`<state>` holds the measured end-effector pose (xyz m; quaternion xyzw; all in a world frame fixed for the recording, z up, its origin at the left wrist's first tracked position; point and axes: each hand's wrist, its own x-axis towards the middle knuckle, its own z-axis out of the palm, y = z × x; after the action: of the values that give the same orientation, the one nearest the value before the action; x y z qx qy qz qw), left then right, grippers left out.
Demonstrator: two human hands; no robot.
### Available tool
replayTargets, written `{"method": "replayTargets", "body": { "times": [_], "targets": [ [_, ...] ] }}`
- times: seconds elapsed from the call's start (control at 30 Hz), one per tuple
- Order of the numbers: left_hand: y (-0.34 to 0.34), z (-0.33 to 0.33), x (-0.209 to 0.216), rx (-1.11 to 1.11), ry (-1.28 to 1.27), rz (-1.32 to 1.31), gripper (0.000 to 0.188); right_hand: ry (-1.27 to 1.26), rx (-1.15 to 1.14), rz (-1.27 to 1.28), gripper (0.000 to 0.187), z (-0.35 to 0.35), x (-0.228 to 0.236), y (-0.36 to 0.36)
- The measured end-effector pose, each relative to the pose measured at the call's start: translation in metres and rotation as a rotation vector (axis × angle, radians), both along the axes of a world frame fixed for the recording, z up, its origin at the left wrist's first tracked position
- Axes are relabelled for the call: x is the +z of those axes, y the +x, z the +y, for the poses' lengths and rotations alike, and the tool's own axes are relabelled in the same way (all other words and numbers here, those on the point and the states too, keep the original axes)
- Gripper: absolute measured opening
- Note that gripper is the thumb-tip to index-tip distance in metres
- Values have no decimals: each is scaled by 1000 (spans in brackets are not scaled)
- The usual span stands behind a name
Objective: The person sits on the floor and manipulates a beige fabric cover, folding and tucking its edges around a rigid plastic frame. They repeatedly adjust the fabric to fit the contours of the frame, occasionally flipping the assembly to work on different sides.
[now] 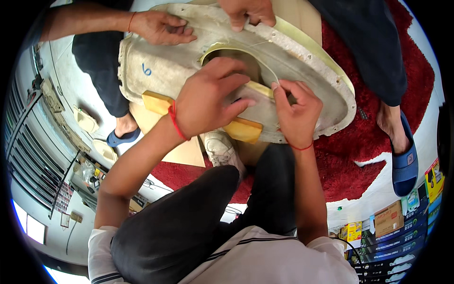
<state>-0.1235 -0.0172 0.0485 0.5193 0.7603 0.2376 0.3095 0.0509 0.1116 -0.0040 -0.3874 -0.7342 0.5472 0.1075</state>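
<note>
A large off-white moulded panel (158, 78) with a curved, holed rim lies in front of me. Near its middle is an oval opening with a yellowish edge. My left hand (208, 99) hovers over the opening, fingers bent and apart, thumb stretched out, nothing visible in it. At the opening's right side my right hand (298, 109) pinches a thin pale strip (269, 69) that curves along the edge. Yellow pieces (243, 130) show at the panel's near edge on both sides of my left wrist; I cannot tell if they are joined.
Across from me, another person's hand (163, 28) reaches over the panel, and their other hand (248, 12) rests on its far rim. A red shaggy rug (326, 182) and cardboard (175, 142) lie beneath. Boxes (390, 218) are stacked at the right.
</note>
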Motion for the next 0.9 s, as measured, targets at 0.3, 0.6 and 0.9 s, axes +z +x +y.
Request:
{"method": "replayTargets", "body": {
  "times": [0.3, 0.6, 0.9],
  "targets": [
    [8, 2, -4, -83, -200, 11, 60, 266, 253, 216, 14, -27, 37, 14],
    [-11, 52, -14, -435, -442, -177, 48, 99, 151, 73, 10, -27, 64, 50],
    [24, 4, -2, -215, -63, 35, 32, 101, -42, -53, 12, 43, 50, 53]
  ]
}}
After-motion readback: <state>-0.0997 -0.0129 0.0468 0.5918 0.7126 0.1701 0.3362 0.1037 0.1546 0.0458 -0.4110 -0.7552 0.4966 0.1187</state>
